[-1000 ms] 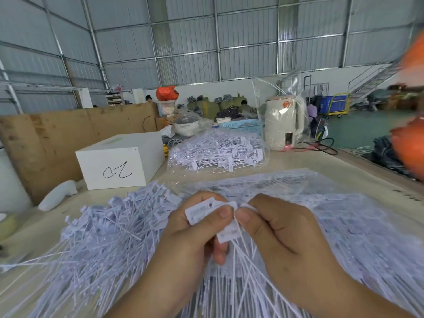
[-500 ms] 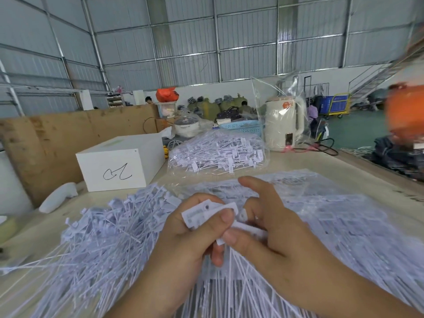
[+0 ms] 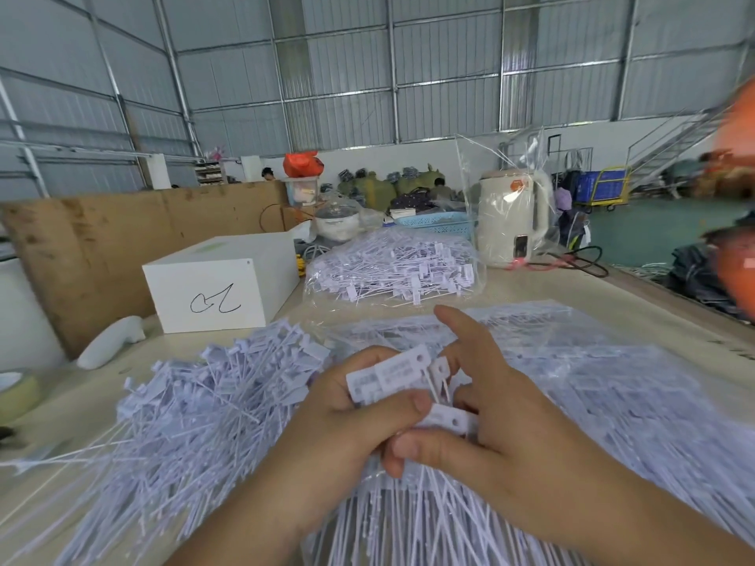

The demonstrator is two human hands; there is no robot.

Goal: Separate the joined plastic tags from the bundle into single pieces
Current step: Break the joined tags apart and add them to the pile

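— Surface and room, as recorded?

— Table [image 3: 543, 292] noted as pale and flat, set in a large hall walled with grey corrugated metal. A brown board [image 3: 81, 247] is stood along the left edge. One white box [image 3: 222, 281] with a black scribble is placed at the back left, and one cream kettle [image 3: 512, 218] under clear wrap at the back right, with a blue basket [image 3: 439, 222] just beside it. One roll of tape [image 3: 16, 392] is seen at the far left edge.

— Position of the tags relative to the hands?

— A bundle of joined tags [image 3: 392, 377] is held between both hands, above the table and near the camera, its thin tails hanging down towards the wearer. The left hand [image 3: 351, 426] is closed on the bundle, thumb pressed across the labelled heads. One tag [image 3: 451, 420] is pinched by the right hand [image 3: 514, 439] between thumb and middle fingers, at the lower right of the bundle and touching it; the right forefinger is held out straight, clear of the work.

— Counts?

— Two hands. One loose pile [image 3: 196, 406] of tags is spread to the left of the hands. Two clear bags of tags are recorded: one bag [image 3: 392, 271] behind the hands, and one flat bag [image 3: 592, 381] under and to the right of them. Individual tags could not be counted.
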